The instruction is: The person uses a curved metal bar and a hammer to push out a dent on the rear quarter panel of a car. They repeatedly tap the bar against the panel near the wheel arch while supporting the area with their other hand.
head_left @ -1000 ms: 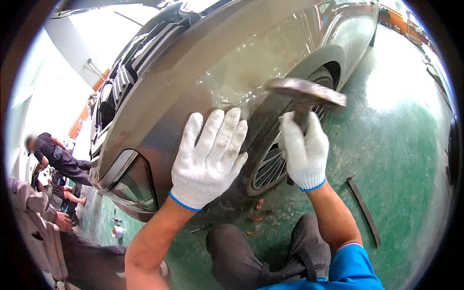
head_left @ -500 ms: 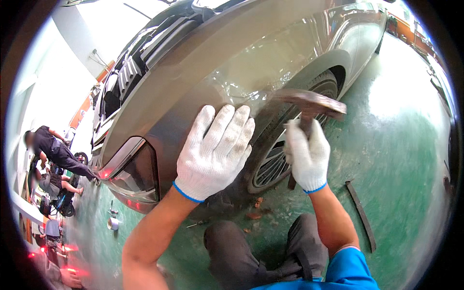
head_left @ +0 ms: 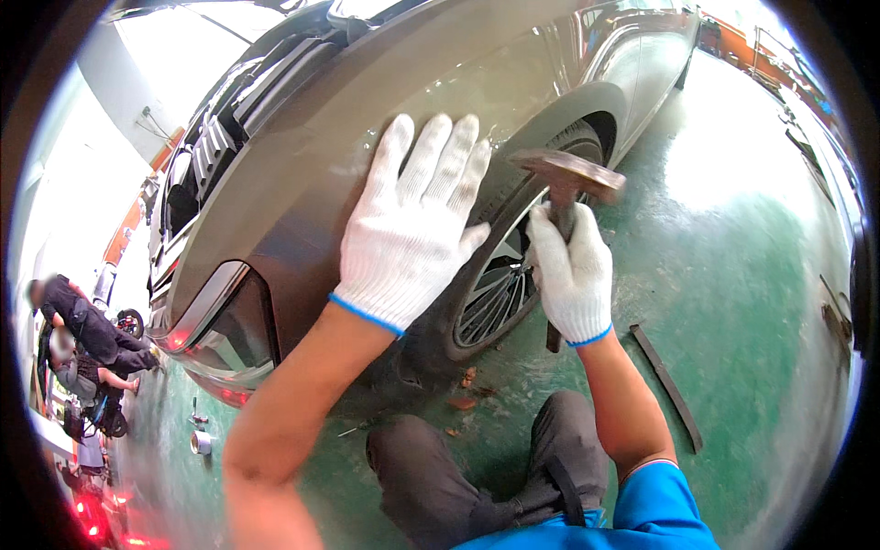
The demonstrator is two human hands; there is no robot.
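The left hand [head_left: 411, 220], in a white knit glove, lies spread flat on the grey-brown metal car fender [head_left: 302, 183]; the right hand [head_left: 573, 270] grips a rusty flat-headed hammer [head_left: 568, 174] raised beside the wheel arch. The panel work seems unfinished.

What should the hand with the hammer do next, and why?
Probably a light tap on the body panel near the wheel arch. The right hand grips a hammer raised close to the panel's edge above the wheel, while the left hand lies flat on the panel beside it, as if feeling the surface. A gentle stroke keeps clear of those fingers.
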